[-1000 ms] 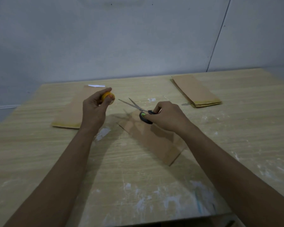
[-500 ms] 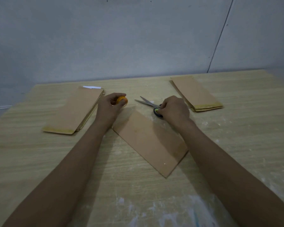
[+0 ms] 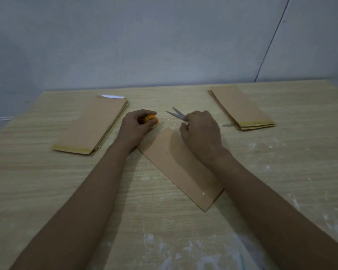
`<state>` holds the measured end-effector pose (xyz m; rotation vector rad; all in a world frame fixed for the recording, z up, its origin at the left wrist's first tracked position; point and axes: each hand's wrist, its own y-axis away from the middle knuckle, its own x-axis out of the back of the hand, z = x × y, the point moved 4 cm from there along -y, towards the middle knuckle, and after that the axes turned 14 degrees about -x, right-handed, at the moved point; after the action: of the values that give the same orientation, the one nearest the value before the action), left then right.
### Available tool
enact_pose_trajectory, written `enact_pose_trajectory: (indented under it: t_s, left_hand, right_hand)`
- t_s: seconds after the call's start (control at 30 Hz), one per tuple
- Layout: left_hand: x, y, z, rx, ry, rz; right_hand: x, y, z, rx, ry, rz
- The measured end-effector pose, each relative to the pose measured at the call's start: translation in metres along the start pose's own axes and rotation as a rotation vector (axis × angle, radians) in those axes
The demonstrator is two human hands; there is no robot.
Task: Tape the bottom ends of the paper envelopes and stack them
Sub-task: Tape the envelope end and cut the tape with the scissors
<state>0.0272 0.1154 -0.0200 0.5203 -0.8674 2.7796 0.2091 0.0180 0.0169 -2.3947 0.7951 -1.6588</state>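
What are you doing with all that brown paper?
A person is taping paper envelopes at a wooden table. The left hand holds a yellow tape roll down on the table. The right hand grips scissors, their blades lying close to the tabletop. One single envelope lies slanted between the arms. A left stack of envelopes and a right stack of envelopes each show a yellowish strip along the near end.

Dim, even light; soft shadows; edges perhaps slightly warped.
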Motion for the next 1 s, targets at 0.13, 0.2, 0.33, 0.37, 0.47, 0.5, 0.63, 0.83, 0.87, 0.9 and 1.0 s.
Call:
enact_pose_trajectory:
  t_s: [0.13, 0.2, 0.33, 0.37, 0.47, 0.5, 0.63, 0.83, 0.87, 0.9, 1.0]
  left_hand:
    - [0.003, 0.001, -0.001, 0.011, 0.036, -0.017]
    - [0.003, 0.002, 0.001, 0.008, 0.047, -0.015]
    - [0.002, 0.003, 0.001, 0.009, 0.053, -0.011]
    - [0.003, 0.003, 0.001, 0.006, 0.044, -0.013]
    - [0.004, 0.003, 0.001, 0.007, 0.021, -0.016]
    - [0.004, 0.004, 0.001, 0.010, 0.018, -0.017]
    - [0.004, 0.006, 0.002, 0.019, 0.020, -0.019]
    - [0.007, 0.006, 0.004, -0.003, -0.026, -0.025]
    - [0.007, 0.006, 0.004, 0.000, -0.025, -0.024]
    - [0.007, 0.006, 0.004, 0.006, -0.023, -0.022]
    - [0.008, 0.007, 0.004, 0.015, -0.016, -0.020]
  right_hand:
    - [-0.022, 0.028, -0.030, 0.348, -0.080, -0.255]
    - [-0.031, 0.035, -0.036, 0.410, -0.048, -0.337]
    - [-0.036, 0.041, -0.036, 0.427, 0.083, -0.387]
    - [-0.037, 0.043, -0.036, 0.433, 0.102, -0.406]
    - [-0.036, 0.046, -0.035, 0.437, 0.128, -0.459]
    - [-0.037, 0.047, -0.035, 0.440, 0.142, -0.476]
    - [-0.034, 0.049, -0.036, 0.448, 0.173, -0.495]
    - [-0.035, 0.051, -0.034, 0.451, 0.166, -0.475]
    - [-0.035, 0.051, -0.034, 0.452, 0.167, -0.475]
    - [-0.036, 0.051, -0.034, 0.453, 0.172, -0.477]
    - [-0.035, 0.050, -0.035, 0.457, 0.189, -0.466]
